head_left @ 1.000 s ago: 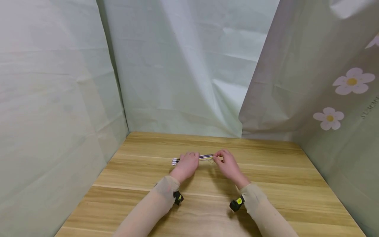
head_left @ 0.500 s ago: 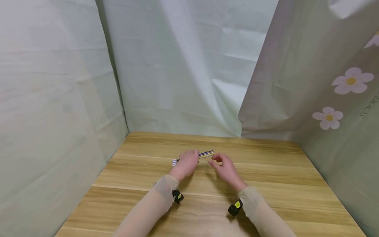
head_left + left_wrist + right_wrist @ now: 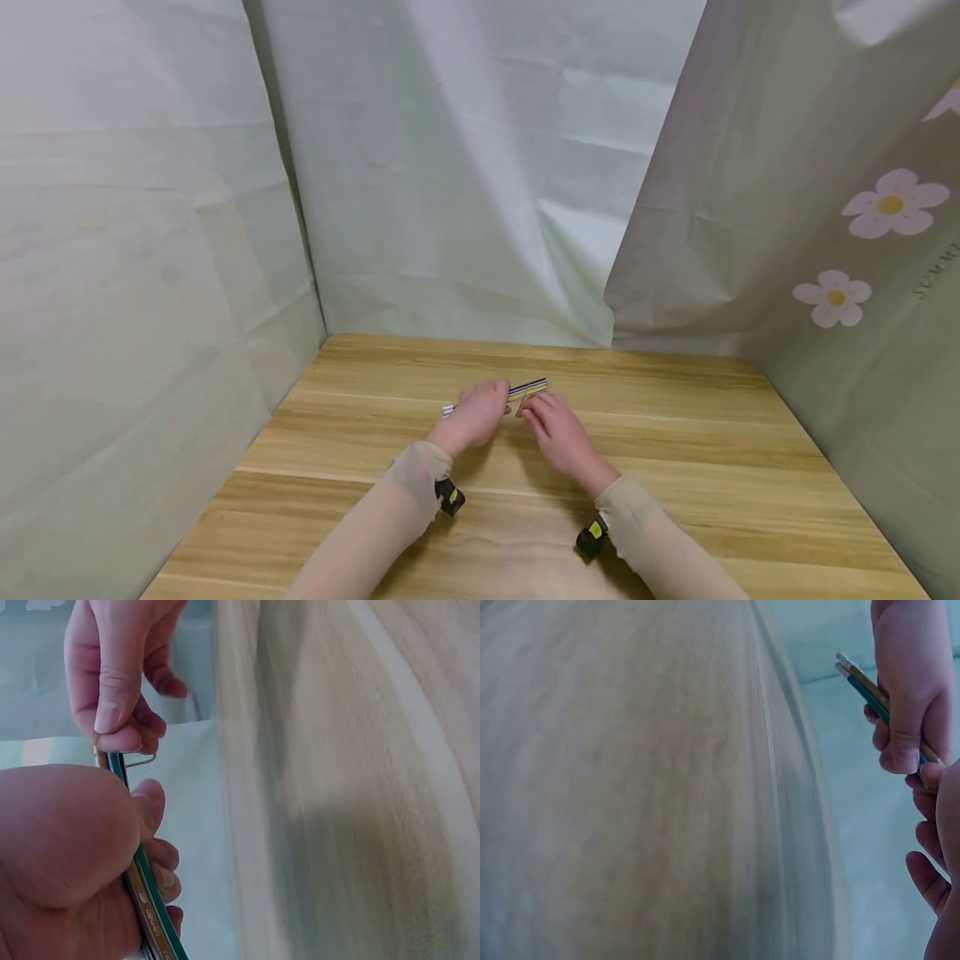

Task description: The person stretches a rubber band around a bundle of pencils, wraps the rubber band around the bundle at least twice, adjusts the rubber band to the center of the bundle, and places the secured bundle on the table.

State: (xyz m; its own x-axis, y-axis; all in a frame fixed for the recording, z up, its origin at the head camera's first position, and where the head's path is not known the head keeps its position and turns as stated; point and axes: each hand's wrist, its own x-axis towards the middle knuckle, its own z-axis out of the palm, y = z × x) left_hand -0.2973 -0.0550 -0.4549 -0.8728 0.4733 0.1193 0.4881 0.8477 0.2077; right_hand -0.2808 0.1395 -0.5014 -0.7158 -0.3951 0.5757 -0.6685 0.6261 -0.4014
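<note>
A small bundle of pencils is held above the wooden table, tilted slightly up to the right. My left hand grips it around the middle. White ends stick out on the left, and green and brown barrels show in the left wrist view. At the other end, my right hand pinches a thin yellowish rubber band between thumb and fingers. A loop of the band stands out from the pencils there. From the right wrist side, the pencils' eraser ends point away past my left hand.
The wooden table spreads below both hands. Pale cloth sheets hang behind it and at both sides, the right one printed with flowers. A small black camera sits on each wrist, the right one close over the tabletop.
My right hand has moved from the pencils' right tip leftward and down along them, drawing the rubber band with it. The bundle's right end has tilted up; my left hand keeps its grip.
</note>
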